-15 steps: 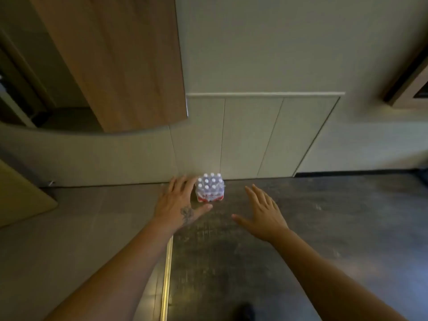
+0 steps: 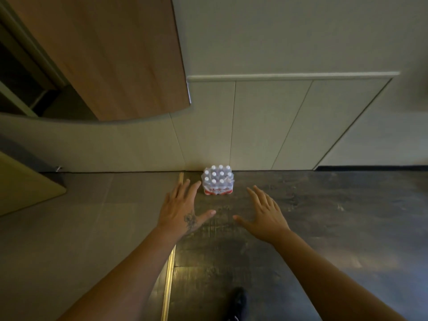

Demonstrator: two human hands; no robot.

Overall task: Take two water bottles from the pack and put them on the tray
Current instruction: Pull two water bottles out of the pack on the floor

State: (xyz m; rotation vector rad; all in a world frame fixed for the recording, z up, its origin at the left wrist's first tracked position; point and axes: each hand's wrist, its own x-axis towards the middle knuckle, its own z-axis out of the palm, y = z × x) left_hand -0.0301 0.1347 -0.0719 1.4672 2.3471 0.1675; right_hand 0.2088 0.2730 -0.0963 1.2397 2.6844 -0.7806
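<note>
A shrink-wrapped pack of water bottles (image 2: 218,180) with white caps and a red band at its base stands on the dark floor against the white cabinet front. My left hand (image 2: 183,208) is stretched out palm down, fingers spread, just left of and below the pack, not touching it. My right hand (image 2: 264,214) is also flat and spread, lower right of the pack, holding nothing. No tray is in view.
White cabinet panels (image 2: 266,126) rise behind the pack. A wooden door or panel (image 2: 111,54) hangs at upper left. A brass floor strip (image 2: 170,272) runs under my left forearm. A dark shoe (image 2: 237,302) shows at the bottom edge.
Both hands have drawn slightly back and apart from the pack; the left hand's fingers no longer overlap its left side. The pack has not moved.
</note>
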